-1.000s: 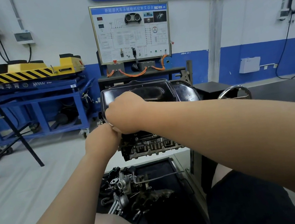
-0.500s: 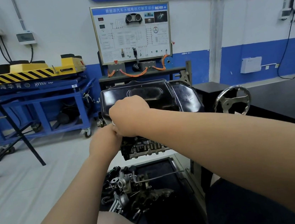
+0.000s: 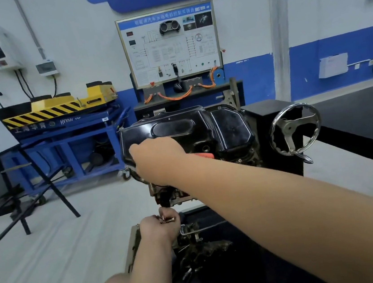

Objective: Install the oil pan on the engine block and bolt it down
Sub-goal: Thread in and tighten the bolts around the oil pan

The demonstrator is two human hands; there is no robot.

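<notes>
- Right hand [image 3: 159, 160]: fingers are curled into a fist, clamped on an orange-handled tool [image 3: 204, 156]. Only the handle end is seen, protruding from the little-finger side. The working tip is hidden under the fist.
- Oil pan [image 3: 193, 128]: black, seated upside-down on the engine block [image 3: 175, 195]. Its near-left rim lies directly beneath the right fingers, and its body extends beyond them and to their right.
- Left hand [image 3: 160, 227]: held below the block, well under the right fist. Fingers are curled together around a small bunch of copper-coloured bolts [image 3: 167, 219].
- Loose engine parts [image 3: 203, 249] are noted in a tray just right of and below the left fingers.
- Handwheel [image 3: 294, 128] is noted far right of both hands.
</notes>
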